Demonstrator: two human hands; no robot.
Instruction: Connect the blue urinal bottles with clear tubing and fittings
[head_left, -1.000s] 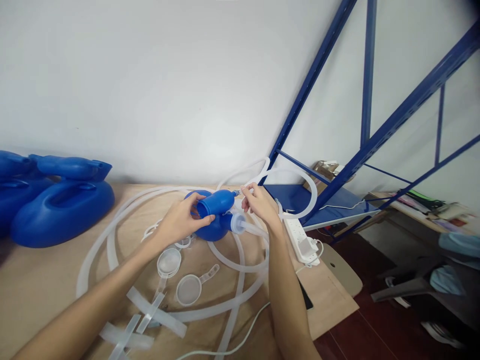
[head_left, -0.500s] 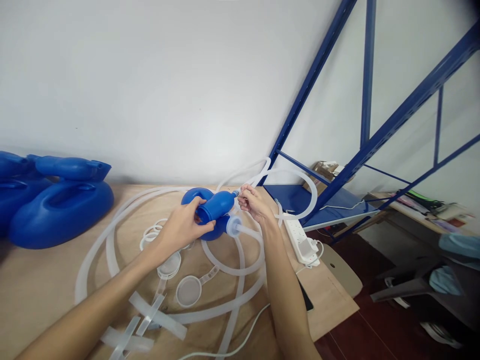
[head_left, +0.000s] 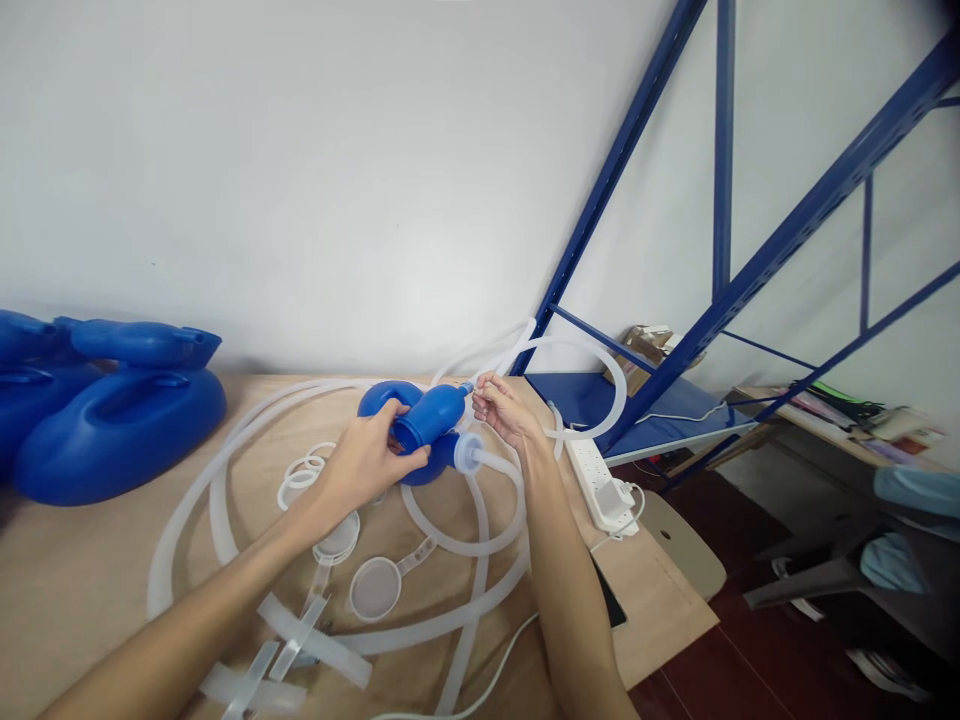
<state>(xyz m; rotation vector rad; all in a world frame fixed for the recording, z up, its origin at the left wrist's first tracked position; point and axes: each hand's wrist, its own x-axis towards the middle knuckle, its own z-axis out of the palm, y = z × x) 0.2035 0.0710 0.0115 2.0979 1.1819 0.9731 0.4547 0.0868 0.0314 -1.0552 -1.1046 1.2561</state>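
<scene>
My left hand (head_left: 367, 458) grips a hollow blue plastic funnel-shaped piece (head_left: 436, 414) near its wide open mouth, which faces me. The narrow nozzle points away to the right. Right at that nozzle, my right hand (head_left: 504, 408) has its fingers pinched together; whatever sits between them is too small to make out. Underneath lies a larger blue bottle (head_left: 384, 396), partly covered by the piece and my left hand. A translucent cap (head_left: 469, 454) joined to a clear tube is beside it. Coils of clear tubing (head_left: 435, 628) spread over the table around both hands.
More blue bottles (head_left: 135, 430) stand at the left. White rings (head_left: 300, 478), round lids with straps (head_left: 376, 588) and cut tube pieces (head_left: 315, 640) lie in front. A power strip (head_left: 600, 480), a dark phone-like slab (head_left: 611, 598) and a blue metal rack (head_left: 622, 190) are on the right.
The view has shifted slightly. Both hands keep nearly the same places on and beside the blue piece, with the right fingers still pinched by its nozzle.
</scene>
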